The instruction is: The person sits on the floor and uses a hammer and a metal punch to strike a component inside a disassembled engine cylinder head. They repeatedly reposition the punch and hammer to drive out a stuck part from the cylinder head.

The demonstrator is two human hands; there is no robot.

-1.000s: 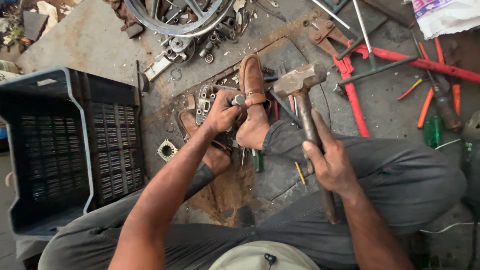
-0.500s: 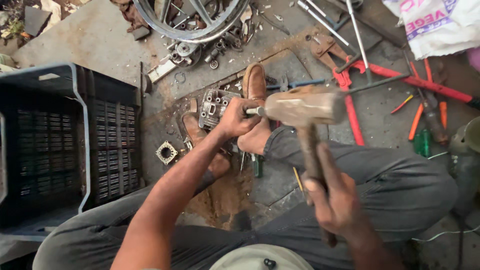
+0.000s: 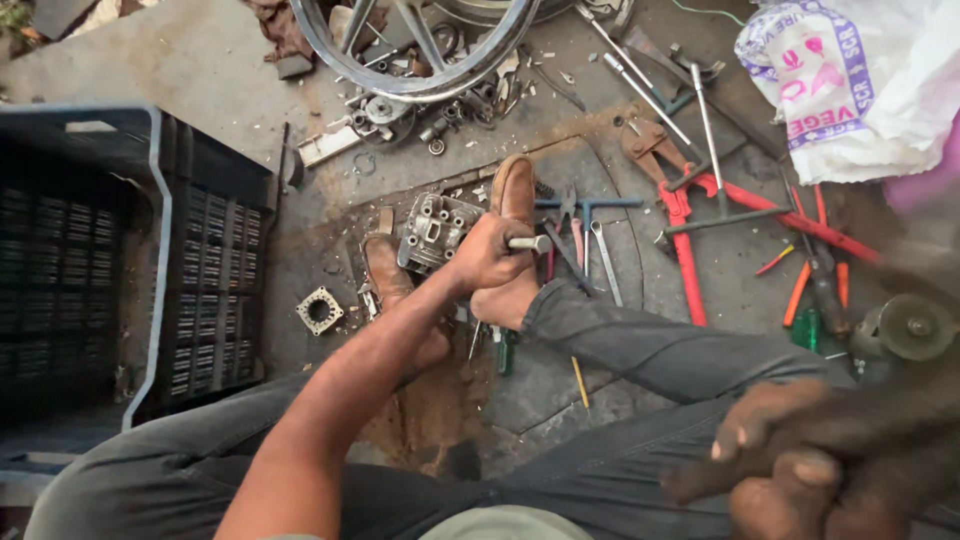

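Your left hand (image 3: pixel 487 252) is clenched round a short grey metal punch (image 3: pixel 528 243), its tip set against the grimy, finned grey metal engine head (image 3: pixel 432 230), which lies on the concrete floor (image 3: pixel 200 70) between your two brown leather shoes (image 3: pixel 514 190). Your right hand (image 3: pixel 800 470), blurred, grips a dark handle (image 3: pixel 900 420). One black plastic crate (image 3: pixel 215 240) stands at left, one red-handled bolt cutter (image 3: pixel 685 215) at right.

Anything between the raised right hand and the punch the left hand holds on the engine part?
Nothing visible. The right hand is blurred, low right; the left hand grips the punch by the engine part. Only the person's trouser leg lies below that path.
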